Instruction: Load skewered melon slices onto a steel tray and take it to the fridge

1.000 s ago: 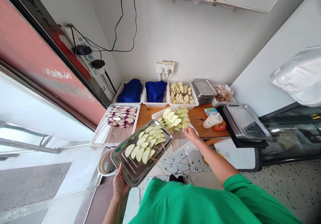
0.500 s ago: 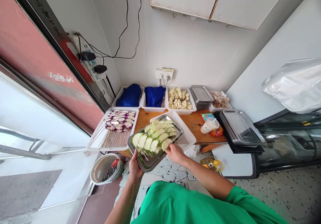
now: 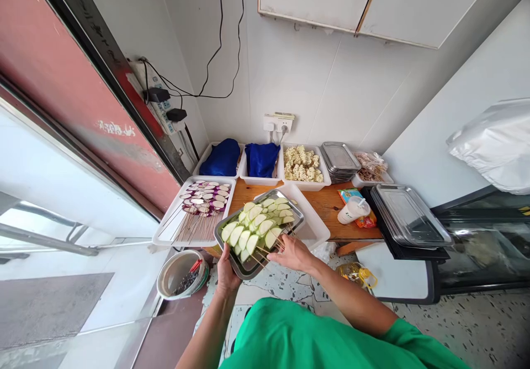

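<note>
A shallow metal tray (image 3: pixel 247 272) is held tilted over the front of the table. My left hand (image 3: pixel 227 272) grips its near left rim, thumb on top. Skewers of pale, green-edged vegetable slices (image 3: pixel 252 231) lie overlapping on it. At the tray's right side, the fingers of my right hand (image 3: pixel 293 253) are closed around some of the bare wooden sticks (image 3: pixel 261 256); part of the grip is hidden. Partly under the tray stands a white plastic bin (image 3: pixel 312 220). Left of it, a white bin (image 3: pixel 165 231) contains skewers of purple-edged white slices (image 3: pixel 205 197).
Along the wall stand two bins under blue cloths (image 3: pixel 221 158), a bin of skewered cauliflower-like pieces (image 3: pixel 302 164) and stacked metal trays (image 3: pixel 340 156). A lidded cup (image 3: pixel 353 210) and more trays (image 3: pixel 409 212) are at right. A bucket (image 3: pixel 182 275) and oil bottle (image 3: pixel 356 274) stand low.
My right hand has shifted slightly, and more bare sticks now show beside its fingers, over the tray's near edge. My left hand keeps its grip. The whole view has moved a little.
</note>
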Demonstrator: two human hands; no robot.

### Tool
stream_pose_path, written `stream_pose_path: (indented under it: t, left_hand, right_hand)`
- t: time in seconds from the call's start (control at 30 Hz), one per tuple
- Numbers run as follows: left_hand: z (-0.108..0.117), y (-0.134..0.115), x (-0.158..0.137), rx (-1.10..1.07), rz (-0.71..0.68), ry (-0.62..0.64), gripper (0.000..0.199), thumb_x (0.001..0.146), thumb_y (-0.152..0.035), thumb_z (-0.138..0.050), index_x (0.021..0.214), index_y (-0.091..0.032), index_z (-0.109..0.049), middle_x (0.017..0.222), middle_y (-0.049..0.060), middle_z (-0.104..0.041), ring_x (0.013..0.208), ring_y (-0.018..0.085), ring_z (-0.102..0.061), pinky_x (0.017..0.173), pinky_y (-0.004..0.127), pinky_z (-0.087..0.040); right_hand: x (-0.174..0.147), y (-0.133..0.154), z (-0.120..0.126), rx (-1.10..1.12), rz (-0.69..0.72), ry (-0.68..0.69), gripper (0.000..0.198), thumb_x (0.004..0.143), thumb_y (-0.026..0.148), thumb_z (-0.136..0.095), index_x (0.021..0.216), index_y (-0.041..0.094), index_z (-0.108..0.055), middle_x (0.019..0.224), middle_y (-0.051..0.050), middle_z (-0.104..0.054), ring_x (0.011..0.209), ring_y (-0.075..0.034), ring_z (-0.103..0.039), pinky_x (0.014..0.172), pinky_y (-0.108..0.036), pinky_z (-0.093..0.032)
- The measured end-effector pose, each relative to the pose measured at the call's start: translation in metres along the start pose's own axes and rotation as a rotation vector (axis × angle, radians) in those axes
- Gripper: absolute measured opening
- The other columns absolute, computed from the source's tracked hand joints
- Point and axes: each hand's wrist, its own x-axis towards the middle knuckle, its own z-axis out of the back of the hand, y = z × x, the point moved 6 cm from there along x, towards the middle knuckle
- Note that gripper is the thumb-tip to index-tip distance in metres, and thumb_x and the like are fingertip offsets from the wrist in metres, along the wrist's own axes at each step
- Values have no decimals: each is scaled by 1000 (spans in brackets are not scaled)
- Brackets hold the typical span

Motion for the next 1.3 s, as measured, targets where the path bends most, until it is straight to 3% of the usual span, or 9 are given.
stream_pose_path:
  t: [0.2, 0.37, 0.6, 0.9, 1.03, 1.13, 1.3]
  left_hand:
    - [-11, -2, -2, 4, 24, -14, 41, 91, -38, -39, 128, -25, -51, 115, 7, -66, 111, 23, -57, 102, 45, -38]
    - [-15, 3, 0, 16, 29, -15, 42, 91, -37, -40, 131, -26, -48, 116, 7, -65, 110, 23, -58, 102, 46, -38]
    - [-26, 10, 9, -26, 52, 119, 45, 93, -40, -32, 132, -26, -47, 124, 8, -60, 118, 22, -52, 106, 44, -32]
    - [-37, 4, 4, 0, 18, 66, 45, 93, -38, -30, 133, -25, -46, 118, 8, -64, 111, 22, -57, 103, 42, -36]
    - [-34, 1, 2, 15, 3, 27, 43, 93, -36, -34, 133, -26, -45, 112, 6, -67, 106, 21, -61, 102, 40, -39]
    - [-31, -3, -1, 17, -7, 20, 43, 93, -37, -34, 134, -27, -44, 112, 5, -67, 104, 20, -61, 102, 40, -39]
    - [-22, -14, -10, 43, -44, -19, 43, 94, -36, -32, 133, -24, -46, 110, 7, -68, 104, 21, -62, 101, 40, -39]
  right_hand:
    - [0, 4, 0, -84, 77, -60, 32, 86, 44, -46, 100, 15, -53, 94, -9, -66, 84, -21, -62, 65, -27, -39]
    - [-4, 14, 6, -261, 167, -219, 21, 91, 24, -39, 96, 15, -57, 97, -10, -64, 90, -20, -59, 73, -28, -40]
    - [-11, 23, 23, -421, 215, -332, 30, 94, 29, -35, 90, 16, -61, 93, -11, -61, 85, -21, -56, 75, -31, -43]
    - [-20, 26, 51, -283, 311, -559, 35, 96, 27, -28, 110, 16, -58, 95, -9, -60, 86, -18, -55, 79, -29, -43]
    - [-1, -4, 62, -312, 155, -531, 38, 97, 28, -28, 93, 17, -64, 87, -8, -62, 82, -19, -56, 76, -30, -42]
    - [11, -26, 58, -382, 61, -481, 37, 95, 29, -32, 86, 18, -66, 87, -9, -61, 80, -20, -55, 73, -31, -42]
    - [15, -28, 42, -426, 107, -416, 29, 92, 33, -41, 87, 18, -66, 89, -9, -60, 83, -21, -53, 72, -31, -41]
